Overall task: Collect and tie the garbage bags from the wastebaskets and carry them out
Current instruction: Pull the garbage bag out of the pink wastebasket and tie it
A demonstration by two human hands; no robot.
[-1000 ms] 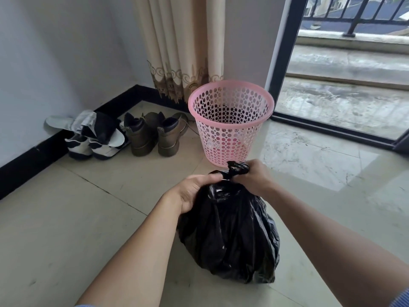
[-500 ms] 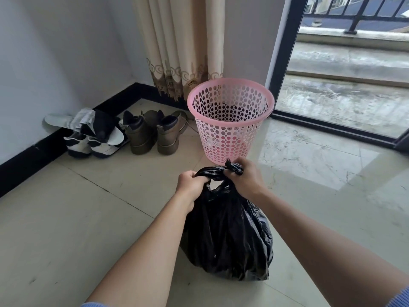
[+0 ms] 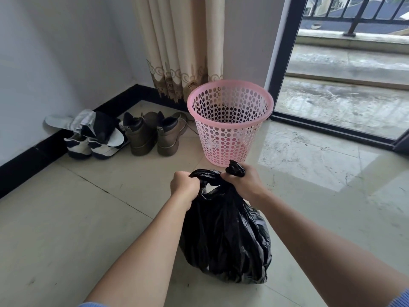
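we are tying the bag (image 3: 223,235), which is sitting on the floor (image 3: 66,229) in the lower middle of the frame, just in front of the pink basket (image 3: 230,120). the basket is standing bare of any liner at the centre, so by our reckoning the lifting-out step is done and the knotting step is in hand. our left hand (image 3: 184,188) is curled into a fist around one gathered ear of the bag's mouth, and our right hand (image 3: 244,182) is fisted around the other, with a black tuft poking out above its knuckles. the two ears are bridging the gap between the fists in a taut strand, with a small opening showing beneath it. we cannot tell whether a knot is already formed there. the next move, as we are judging it, is calling for a firm outward pull to cinch the strand, or a second crossing, then a lift by the tied neck. boots (image 3: 152,134) and shoes (image 3: 88,145) are lying at the left by the wall.
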